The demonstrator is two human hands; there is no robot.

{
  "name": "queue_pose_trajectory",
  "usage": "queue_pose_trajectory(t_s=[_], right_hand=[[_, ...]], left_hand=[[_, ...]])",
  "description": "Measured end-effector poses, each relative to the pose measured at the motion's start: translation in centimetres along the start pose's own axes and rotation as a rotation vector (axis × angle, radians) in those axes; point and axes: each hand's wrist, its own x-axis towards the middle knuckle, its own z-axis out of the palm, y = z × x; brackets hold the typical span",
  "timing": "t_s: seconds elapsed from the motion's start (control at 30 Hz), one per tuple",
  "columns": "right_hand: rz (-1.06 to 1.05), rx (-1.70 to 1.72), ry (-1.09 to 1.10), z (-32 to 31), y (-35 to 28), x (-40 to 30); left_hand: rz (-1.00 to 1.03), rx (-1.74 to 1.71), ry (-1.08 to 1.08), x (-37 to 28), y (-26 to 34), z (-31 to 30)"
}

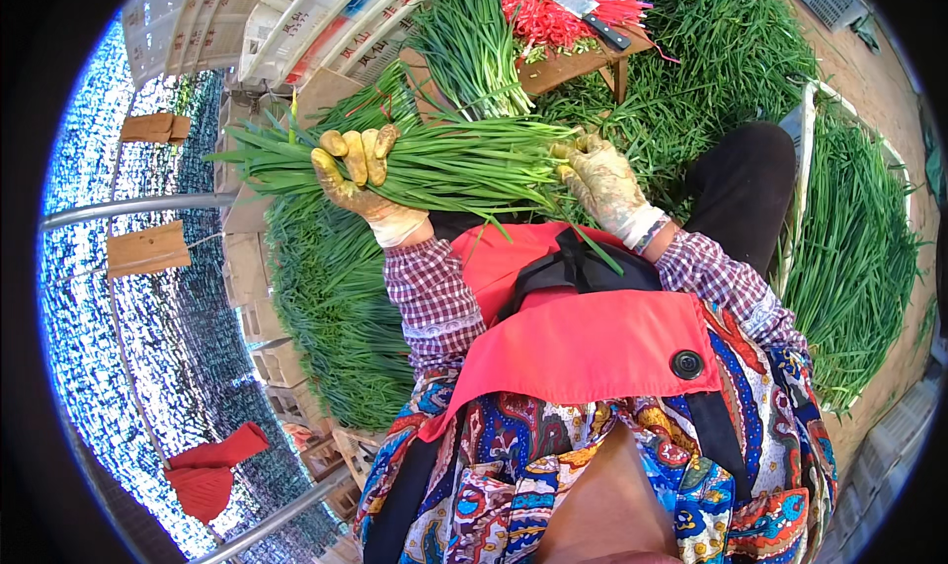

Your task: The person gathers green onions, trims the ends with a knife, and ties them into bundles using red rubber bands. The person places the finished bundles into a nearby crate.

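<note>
My left hand [359, 175], in a stained yellow and white glove, is closed around the leafy part of a bunch of green Chinese chives [466, 160]. The bunch lies sideways above my lap, its leaf tips to the left. At its right end my right hand [603, 182], in a similar soiled glove, has its fingers on the stem ends. Just beyond lies another sheaf of chives [474, 53], its pale stems pointing towards me, on a low wooden stool [544, 76]. A cleaver [574, 5] with a black handle rests there on a heap of red ties [518, 16].
Loose chives [726, 45] cover the ground at the far right. A white crate [803, 164] full of chives stands to my right, and a large chive pile [333, 327] lies left. White plastic crates [326, 23] line the far left, near a metal pole [141, 210].
</note>
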Motion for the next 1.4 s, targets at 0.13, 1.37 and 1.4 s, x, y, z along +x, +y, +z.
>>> queue_pose_trajectory(t_s=[0.13,1.37,1.4], right_hand=[[0.15,0.257,0.019,1.7,-0.1,0.2],[0.688,1.763,0.08,-0.5,4.5,-1.0],[0.69,1.81,0.156,-0.9,5.9,-1.7]], left_hand=[[0.002,0.057,0.021,-0.1,-0.4,0.5],[0.078,-0.068,0.21,-1.3,1.6,-2.5],[0.129,-0.009,0.283,-1.4,2.1,-3.3]])
